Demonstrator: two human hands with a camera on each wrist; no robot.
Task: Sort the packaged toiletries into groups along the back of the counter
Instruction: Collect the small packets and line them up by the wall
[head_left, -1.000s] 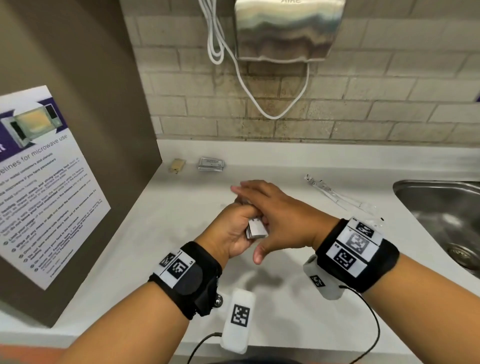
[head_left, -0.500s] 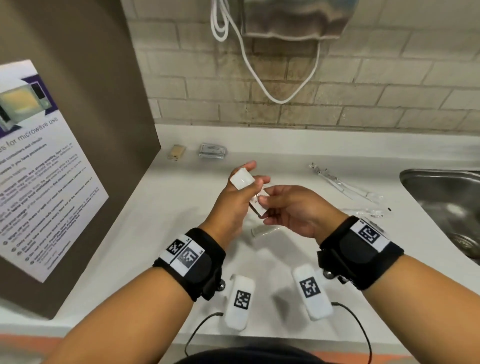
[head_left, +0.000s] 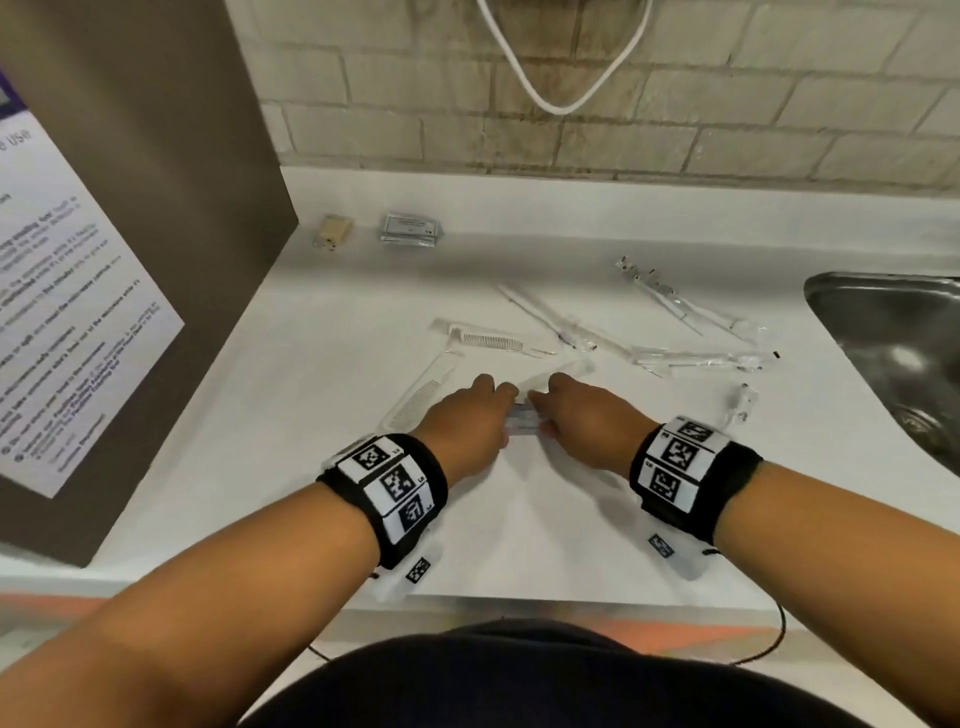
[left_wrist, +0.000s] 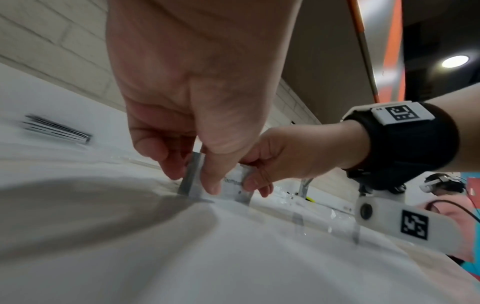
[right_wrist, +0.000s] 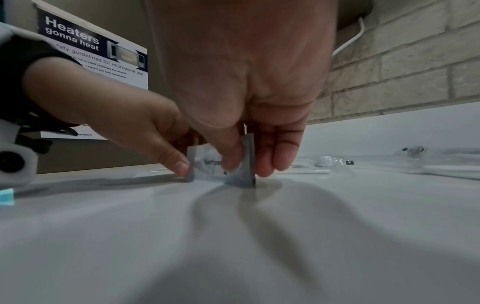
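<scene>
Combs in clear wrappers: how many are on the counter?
2. One white plastic comb in a clear wrapper lies mid-counter; the other white wrapped comb lies angled just left of the left hand. More could be hidden under the hands.

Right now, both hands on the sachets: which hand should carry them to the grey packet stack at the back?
Left, probably. The left hand and right hand both pinch the sachets, but the grey packet stack lies back-left, on the left hand's side; the right would cross over.
</scene>
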